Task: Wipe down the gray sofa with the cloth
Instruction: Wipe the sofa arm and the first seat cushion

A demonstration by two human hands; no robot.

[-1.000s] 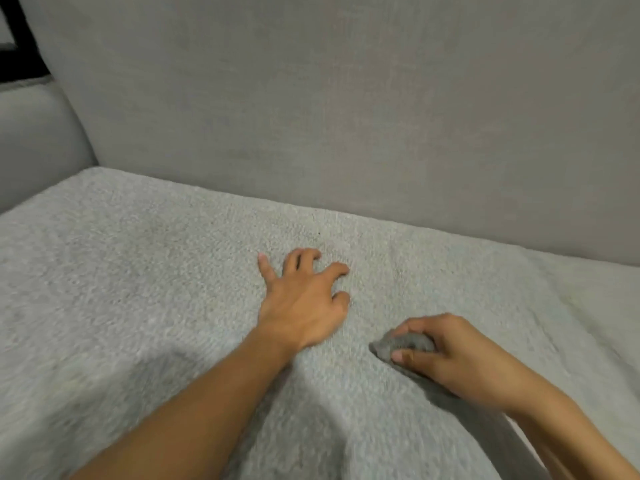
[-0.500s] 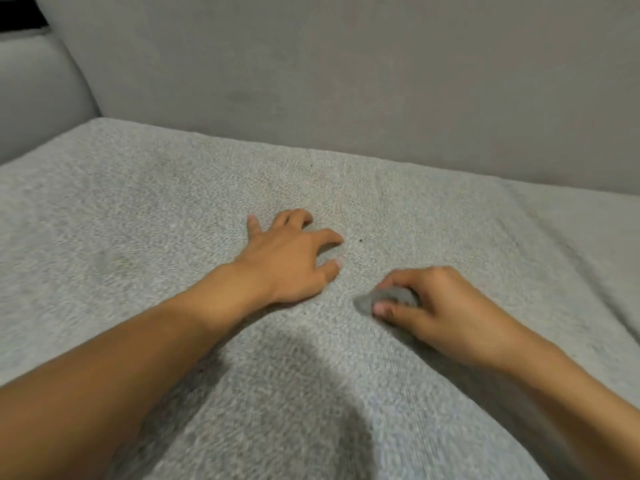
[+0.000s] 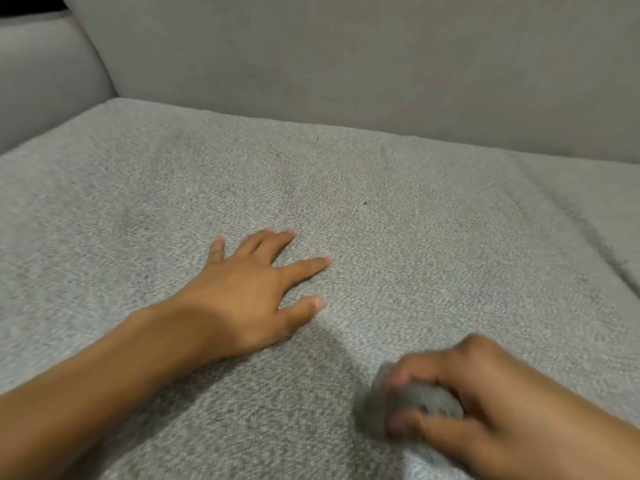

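Note:
The gray sofa seat [image 3: 415, 237] fills most of the view, its fabric nubbly and light gray. My left hand [image 3: 252, 292] rests flat on the seat near the middle, fingers spread and straight. My right hand [image 3: 485, 396] is at the lower right, blurred by motion, its fingers and thumb curled round a bunched gray cloth [image 3: 415, 400] that presses on the seat.
The sofa backrest [image 3: 346, 57] rises along the far side. A rounded armrest or cushion [image 3: 41, 74] stands at the far left. A seam [image 3: 588, 230] at the right divides this seat cushion from the neighbouring one. A few dark specks [image 3: 365, 203] lie on the fabric.
My right hand has dragged the cloth toward me and to the right. My left hand has straightened its fingers flat on the seat.

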